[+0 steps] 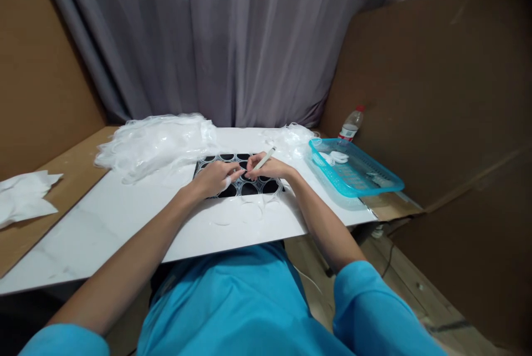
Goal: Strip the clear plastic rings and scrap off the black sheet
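A black sheet [228, 191] patterned with pale-edged round shapes lies on the white table. My right hand [261, 166] is closed around a slim white pen-like tool [266, 158], its lower end down near the middle of the sheet. My left hand [216, 177] rests on the sheet's left part, fingers pointing toward the tool's lower end. Something white is at its thumb. Whether its fingertips pinch anything is too small to tell. Thin clear curved scraps [253, 209] lie just in front of the sheet.
A large pile of filmy white material [158, 142] sits back left, a smaller pile [293, 138] back right. On the right stand a blue basket [357, 187] with white items and a red-capped bottle [351, 125]. White tissues [27, 195] lie far left. Cardboard walls flank the table [103, 228].
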Demonstrator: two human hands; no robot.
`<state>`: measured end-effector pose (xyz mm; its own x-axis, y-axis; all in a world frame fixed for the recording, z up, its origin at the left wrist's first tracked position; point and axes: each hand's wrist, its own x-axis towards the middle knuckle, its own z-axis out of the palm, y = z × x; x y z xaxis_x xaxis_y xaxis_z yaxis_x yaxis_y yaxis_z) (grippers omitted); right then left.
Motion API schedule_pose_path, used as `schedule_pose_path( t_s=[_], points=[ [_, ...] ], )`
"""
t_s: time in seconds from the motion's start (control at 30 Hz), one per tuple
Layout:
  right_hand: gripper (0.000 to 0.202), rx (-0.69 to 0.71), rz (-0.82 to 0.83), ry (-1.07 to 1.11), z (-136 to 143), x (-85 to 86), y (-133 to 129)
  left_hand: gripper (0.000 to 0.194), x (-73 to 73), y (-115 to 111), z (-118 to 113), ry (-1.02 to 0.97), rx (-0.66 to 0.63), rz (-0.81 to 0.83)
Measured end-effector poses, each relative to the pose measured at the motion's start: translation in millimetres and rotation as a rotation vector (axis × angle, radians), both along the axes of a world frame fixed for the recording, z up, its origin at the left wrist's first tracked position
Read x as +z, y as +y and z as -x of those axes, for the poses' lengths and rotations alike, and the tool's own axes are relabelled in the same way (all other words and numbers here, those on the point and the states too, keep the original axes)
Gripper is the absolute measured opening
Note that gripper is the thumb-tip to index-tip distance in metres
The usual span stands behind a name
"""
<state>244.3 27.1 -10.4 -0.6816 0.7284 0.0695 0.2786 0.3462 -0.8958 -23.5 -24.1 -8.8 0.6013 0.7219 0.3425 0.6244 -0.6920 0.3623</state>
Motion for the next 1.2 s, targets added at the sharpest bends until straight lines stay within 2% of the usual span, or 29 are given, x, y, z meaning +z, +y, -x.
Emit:
schedule_pose_path(
  t_s=[0.13, 0.23, 0.33, 0.53, 0.87, 1.2],
  points=[
    [0.029, 0.039, 0.013, 0.001, -2, -2.1, 3, 0.026, -2.0, -3, -3, 0.072, -0.019, 0.042],
    [0.026, 0.032, 0.022, 0.006, -3, -3.7, 6, 0.033, -6.6, -3, -7, 0.093, -0.016, 0.08],
    [0.023, -0.002, 0.016, -0.007, -5, -5.4, 9, 0.036, -11.1, -2, -11, 0.142, -0.035, 0.123],
    [0.026, -0.109, 0.022, 0.07, -10, -9.6, 18, 0.029, -15.4, 2, -14, 0.187, -0.052, 0.154],
    [0.026, -0.105, 0.099, 0.05, -16, -21.2, 22, 0.021, -9.2, -2, -15, 0.202, -0.08, 0.161],
    [0.029, -0.135, 0.133, 0.024, -14, -17.5, 20, 0.02, -4.3, -4, -16, 0.186, -0.111, 0.165]
  ],
)
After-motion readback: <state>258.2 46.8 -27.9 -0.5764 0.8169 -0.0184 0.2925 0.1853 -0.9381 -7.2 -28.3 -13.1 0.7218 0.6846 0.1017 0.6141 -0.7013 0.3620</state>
